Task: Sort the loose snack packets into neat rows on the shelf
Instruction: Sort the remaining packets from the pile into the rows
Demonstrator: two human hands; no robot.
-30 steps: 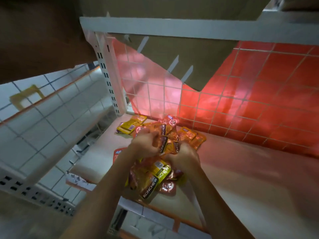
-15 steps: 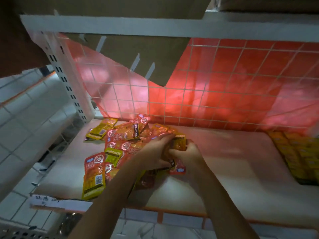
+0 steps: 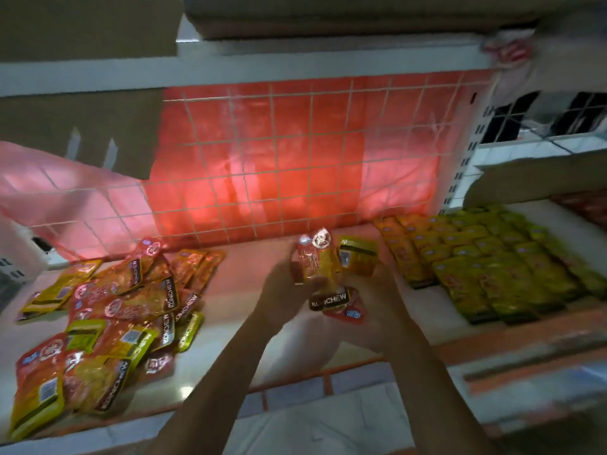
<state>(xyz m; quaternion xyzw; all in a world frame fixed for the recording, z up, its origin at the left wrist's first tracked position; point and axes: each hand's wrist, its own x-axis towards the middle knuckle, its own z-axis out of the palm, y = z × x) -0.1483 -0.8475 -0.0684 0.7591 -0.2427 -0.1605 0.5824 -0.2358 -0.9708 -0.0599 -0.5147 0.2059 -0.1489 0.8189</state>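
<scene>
A loose heap of orange, red and yellow snack packets (image 3: 111, 310) lies on the left part of the white shelf (image 3: 249, 267). Neat overlapping rows of packets (image 3: 486, 257) cover the shelf's right side. Above the shelf's middle, my left hand (image 3: 285, 287) and my right hand (image 3: 374, 290) together grip a bunch of packets (image 3: 325, 264), held just left of the rows. One packet in the bunch reads KONCHEW. My fingers are curled round the bunch from both sides.
A red plastic sheet behind a white wire grid (image 3: 279, 165) backs the shelf. A cardboard flap (image 3: 82, 126) hangs at upper left under the shelf above (image 3: 295, 64). The shelf's front edge has an orange strip (image 3: 492, 343).
Both hands lifted a bunch of packets off the heap and carried it rightward toward the neat rows. My view swung right, so the heap now lies at the left.
</scene>
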